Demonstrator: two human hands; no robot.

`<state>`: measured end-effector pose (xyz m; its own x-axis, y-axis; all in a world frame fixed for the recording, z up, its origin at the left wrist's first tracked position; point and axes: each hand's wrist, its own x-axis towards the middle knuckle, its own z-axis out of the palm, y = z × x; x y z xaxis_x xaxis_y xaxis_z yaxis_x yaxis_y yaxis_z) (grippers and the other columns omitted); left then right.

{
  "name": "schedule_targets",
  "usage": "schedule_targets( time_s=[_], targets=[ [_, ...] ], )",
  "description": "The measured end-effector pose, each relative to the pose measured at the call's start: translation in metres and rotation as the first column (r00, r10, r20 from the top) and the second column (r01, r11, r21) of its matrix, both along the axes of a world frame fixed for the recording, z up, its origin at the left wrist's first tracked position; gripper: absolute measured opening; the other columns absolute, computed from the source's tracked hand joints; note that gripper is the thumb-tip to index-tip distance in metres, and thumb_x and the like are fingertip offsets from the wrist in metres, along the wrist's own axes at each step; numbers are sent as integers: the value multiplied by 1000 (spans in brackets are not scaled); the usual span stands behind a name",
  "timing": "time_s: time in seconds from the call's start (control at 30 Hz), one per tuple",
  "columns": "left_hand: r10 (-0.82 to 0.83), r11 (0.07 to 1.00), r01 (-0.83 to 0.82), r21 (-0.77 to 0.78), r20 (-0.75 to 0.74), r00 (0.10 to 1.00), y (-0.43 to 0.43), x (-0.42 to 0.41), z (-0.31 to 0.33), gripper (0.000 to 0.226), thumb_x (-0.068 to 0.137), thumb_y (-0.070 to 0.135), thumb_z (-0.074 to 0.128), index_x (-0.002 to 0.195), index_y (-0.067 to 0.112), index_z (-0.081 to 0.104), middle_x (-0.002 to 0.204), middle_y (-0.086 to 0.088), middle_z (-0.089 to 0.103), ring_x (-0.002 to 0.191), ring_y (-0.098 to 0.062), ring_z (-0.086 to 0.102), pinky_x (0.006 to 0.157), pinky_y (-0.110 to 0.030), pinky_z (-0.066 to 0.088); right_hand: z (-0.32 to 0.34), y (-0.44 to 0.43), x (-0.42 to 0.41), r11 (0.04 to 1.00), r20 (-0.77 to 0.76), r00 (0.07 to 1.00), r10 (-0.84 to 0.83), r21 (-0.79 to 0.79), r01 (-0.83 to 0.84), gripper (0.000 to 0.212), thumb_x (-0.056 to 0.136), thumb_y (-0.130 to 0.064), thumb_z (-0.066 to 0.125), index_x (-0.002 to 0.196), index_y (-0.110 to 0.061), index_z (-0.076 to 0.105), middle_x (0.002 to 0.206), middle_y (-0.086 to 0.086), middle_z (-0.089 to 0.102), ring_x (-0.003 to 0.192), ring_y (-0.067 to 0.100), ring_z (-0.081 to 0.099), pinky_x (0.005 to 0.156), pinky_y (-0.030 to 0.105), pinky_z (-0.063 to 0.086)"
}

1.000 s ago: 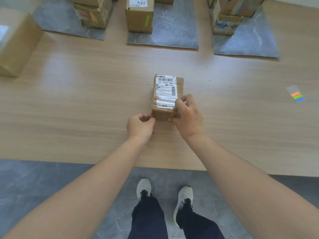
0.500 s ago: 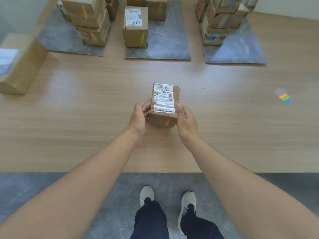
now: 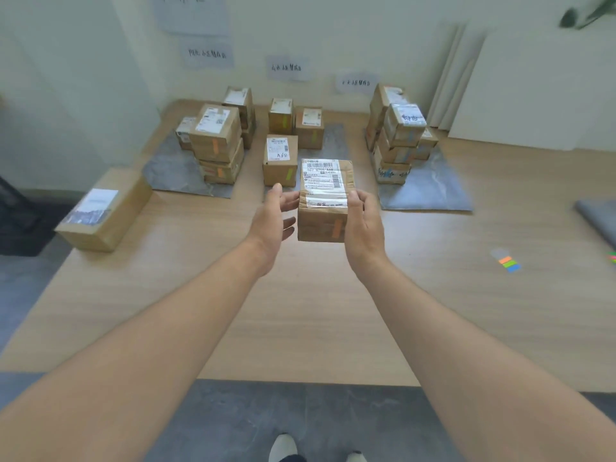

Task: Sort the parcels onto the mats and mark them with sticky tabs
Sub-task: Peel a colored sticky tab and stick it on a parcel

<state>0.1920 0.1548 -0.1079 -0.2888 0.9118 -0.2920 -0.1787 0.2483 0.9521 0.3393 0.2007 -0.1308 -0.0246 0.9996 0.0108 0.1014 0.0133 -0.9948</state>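
Cardboard parcel (image 3: 325,201) held label-up, seemingly to read its destination, gripped by the right hand (image 3: 365,225), left hand (image 3: 271,218) open just beside it.

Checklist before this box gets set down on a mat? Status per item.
1. Parcel secure: ok. Right hand grips its right side, left hand touches its left side.
2. Tab applied: ok. Orange tab on the near face.
3. Target known: ok. Left mat carries the orange-tabbed boxes; middle pile shows green, right pile blue.
4. Room on left mat: ok. Bare patch at its near left corner.
5. Path: ok as far as visible. Bare table between; big box sits off the mat at the left edge.
6. Label matches wall sign: cannot tell, text blurred.
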Motion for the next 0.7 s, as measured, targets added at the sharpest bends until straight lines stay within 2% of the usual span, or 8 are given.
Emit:
schedule_targets(
  time_s=[0.1,0.23,0.3,0.37,0.43,0.57,0.63,0.7],
  targets=[
    [26,996,-23,84,-38,999,-1,5,46,56,106,53,19,118,29,69,116,10,70,115,-20,60,103,-35,44,44,5,3,998,-5,1000,23,59,-23,26,107,-42,42,120,-25,58,115,-9,66,106,6,62,87,27,50],
    [80,982,-71,173,-48,996,0,13,102,58,107,49,18,121,22,68,110,8,73,104,-17,68,82,-26,52,99,13,14,985,21,998,63,159,-65,28,107,-41,41,123,-25,58,112,-13,64,104,0,60,81,17,47],
    [99,977,-81,198,-81,992,1,19,125,58,107,50,19,119,22,68,114,4,73,100,-20,70,78,-27,53,123,17,20,976,32,996,86,197,-91,33,106,-44,40,125,-25,59,116,-8,66,108,7,62,87,25,50],
    [134,969,-112,220,-89,987,3,28,148,58,105,52,21,112,23,71,112,0,73,98,-23,69,85,-34,55,147,19,29,966,44,994,99,234,-107,38,104,-48,38,126,-26,59,118,-6,67,110,11,62,91,31,51],
    [162,960,-140,242,-75,984,6,36,168,59,105,52,22,111,21,71,110,-4,74,93,-24,68,87,-37,54,169,22,39,954,55,991,119,269,-130,37,106,-46,38,126,-24,60,116,-6,67,109,10,61,87,26,47],
    [190,939,-165,303,-54,980,14,47,196,59,107,47,19,103,17,69,87,1,76,69,-14,70,64,-27,54,203,25,56,931,65,985,162,321,-174,34,109,-40,38,123,-22,63,109,-11,65,100,-1,58,74,11,40],
    [200,933,-172,316,-58,978,16,50,205,60,108,46,18,96,18,70,78,4,74,65,-13,69,62,-27,55,214,29,60,921,79,980,181,335,-197,32,109,-39,36,116,-22,63,103,-13,63,96,-1,57,71,7,38],
    [225,927,-189,324,-79,971,15,51,214,61,107,48,18,95,20,70,78,5,74,67,-14,68,61,-27,54,222,33,58,912,86,976,200,349,-218,32,110,-39,35,109,-25,64,100,-13,64,94,0,58,74,12,41]
  ],
)
